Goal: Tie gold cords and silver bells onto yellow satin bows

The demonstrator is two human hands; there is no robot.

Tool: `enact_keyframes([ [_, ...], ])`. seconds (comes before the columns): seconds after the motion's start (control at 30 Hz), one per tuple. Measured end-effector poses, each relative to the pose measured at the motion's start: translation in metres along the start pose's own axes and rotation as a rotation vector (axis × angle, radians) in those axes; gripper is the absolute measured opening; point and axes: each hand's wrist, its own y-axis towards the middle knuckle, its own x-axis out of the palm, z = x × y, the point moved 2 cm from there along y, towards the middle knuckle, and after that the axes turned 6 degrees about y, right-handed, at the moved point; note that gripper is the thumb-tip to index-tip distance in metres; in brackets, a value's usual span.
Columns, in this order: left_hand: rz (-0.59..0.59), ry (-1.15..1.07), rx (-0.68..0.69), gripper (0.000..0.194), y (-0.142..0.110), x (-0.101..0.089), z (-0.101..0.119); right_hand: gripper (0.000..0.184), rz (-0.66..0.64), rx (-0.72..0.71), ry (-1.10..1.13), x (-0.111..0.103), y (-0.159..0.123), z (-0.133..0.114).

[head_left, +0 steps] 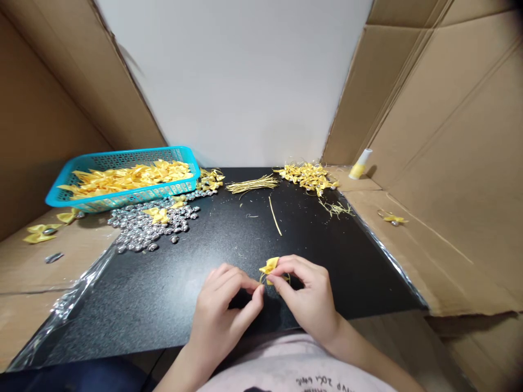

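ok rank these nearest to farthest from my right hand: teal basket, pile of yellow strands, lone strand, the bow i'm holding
From your right hand:
1. Yellow bow, in its fingers
2. Lone strand, just ahead, slightly left
3. Strand pile, farther ahead, left
4. Teal basket, far left

And here, straight ahead of me, a plain pale panel [241,81] stands upright behind the black tabletop [327,272]! Brown cardboard walls [461,147] flank it, rising on my left and my right, creased in places. Over on the right, a small tapering white-and-yellow object [360,165] stands on the cardboard, leaning slightly and casting a shadow! Shiny clear tape [77,288] runs down both sides of the tabletop. Down low, it's my pale pink shirt [286,370] with dark lettering, and dark blue fabric [90,374] at the lower left!
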Motion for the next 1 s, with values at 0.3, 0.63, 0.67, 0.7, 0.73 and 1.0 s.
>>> enact_keyframes([
  [0.3, -0.036, -0.038, -0.037, 0.014, -0.0015, 0.0003, 0.0000, 0.015, -0.064, -0.033, -0.029, 0.0011, -0.0022, 0.0007],
  [0.63, -0.085, -0.066, -0.015, 0.014, -0.0027, -0.0008, 0.0002, 0.016, -0.176, -0.150, -0.081, -0.0001, -0.0046, 0.0037],
  [0.67, -0.087, -0.070, -0.009, 0.014, -0.0028, -0.0011, 0.0005, 0.016, -0.189, -0.161, -0.082, 0.0000, -0.0047, 0.0040],
  [0.7, -0.088, -0.073, -0.003, 0.014, -0.0028, -0.0014, 0.0005, 0.016, -0.200, -0.170, -0.082, 0.0002, -0.0048, 0.0043],
  [0.73, -0.087, -0.075, 0.001, 0.013, -0.0028, -0.0017, 0.0005, 0.016, -0.208, -0.176, -0.080, 0.0005, -0.0050, 0.0047],
  [1.0, -0.084, -0.092, -0.016, 0.012, -0.0012, -0.0014, -0.0036, 0.012, -0.163, -0.093, -0.020, -0.0002, -0.0030, -0.0015],
])
